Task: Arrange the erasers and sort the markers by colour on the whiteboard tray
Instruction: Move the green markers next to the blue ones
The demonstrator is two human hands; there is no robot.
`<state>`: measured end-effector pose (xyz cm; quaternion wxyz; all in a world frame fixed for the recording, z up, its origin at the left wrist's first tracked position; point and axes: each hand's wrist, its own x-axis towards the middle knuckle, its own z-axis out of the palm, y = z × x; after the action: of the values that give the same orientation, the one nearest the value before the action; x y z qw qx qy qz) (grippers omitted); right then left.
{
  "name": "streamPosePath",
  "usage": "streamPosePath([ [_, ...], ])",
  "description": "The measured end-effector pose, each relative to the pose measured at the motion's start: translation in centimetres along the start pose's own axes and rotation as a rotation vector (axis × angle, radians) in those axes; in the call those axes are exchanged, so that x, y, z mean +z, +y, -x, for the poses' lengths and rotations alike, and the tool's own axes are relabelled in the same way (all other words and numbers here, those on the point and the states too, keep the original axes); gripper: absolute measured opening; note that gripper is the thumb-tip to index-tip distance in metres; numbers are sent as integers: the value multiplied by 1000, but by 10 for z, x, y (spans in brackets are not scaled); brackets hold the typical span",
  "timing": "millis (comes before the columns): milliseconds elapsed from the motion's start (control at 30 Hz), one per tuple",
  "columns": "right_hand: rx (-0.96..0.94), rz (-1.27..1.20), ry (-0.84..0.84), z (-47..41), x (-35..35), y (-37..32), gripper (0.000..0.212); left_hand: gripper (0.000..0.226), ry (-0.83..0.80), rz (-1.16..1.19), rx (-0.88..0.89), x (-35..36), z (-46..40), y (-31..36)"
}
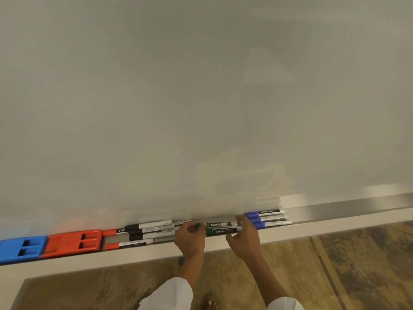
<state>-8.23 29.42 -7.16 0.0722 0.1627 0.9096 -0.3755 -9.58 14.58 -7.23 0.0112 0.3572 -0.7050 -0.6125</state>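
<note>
Two green markers (220,228) lie side by side in the middle of the whiteboard tray (335,217). My left hand (191,237) pinches the cap end of the upper green marker. My right hand (244,237) touches the other ends with spread fingers. Left of them lie three black markers (149,231) and two red markers (125,244). Three blue markers (267,218) lie stacked to the right. A red eraser (73,242) and a blue eraser (22,248) sit at the tray's left end, side by side.
The whiteboard (201,97) fills the view above the tray. Below the tray is a brown patterned floor (335,265). The right stretch of the tray holds nothing. A bare foot (210,305) shows at the bottom edge.
</note>
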Motion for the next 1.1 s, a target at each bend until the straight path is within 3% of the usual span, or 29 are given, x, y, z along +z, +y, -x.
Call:
streamPosePath([
  [233, 8, 174, -19, -1, -2, 0, 52, 8, -28, -155, 111, 6, 5, -1],
  [533, 12, 304, 2, -1, -7, -7, 50, 18, -101, -285, 234, -2, 23, 1],
  [733, -40, 167, 38, 0, 3, -19, 54, 15, -52, -380, 393, -58, 9, -3],
  [867, -62, 53, 16, 3, 20, -40, 51, 27, 118, -347, 358, -113, -10, -9],
  [933, -92, 28, 2, 7, 31, -51, 47, 21, 174, -321, 352, -131, -17, -9],
  [1100, -139, 85, -5, 10, 55, -69, 33, 17, 161, -310, 346, -139, -18, -5],
])
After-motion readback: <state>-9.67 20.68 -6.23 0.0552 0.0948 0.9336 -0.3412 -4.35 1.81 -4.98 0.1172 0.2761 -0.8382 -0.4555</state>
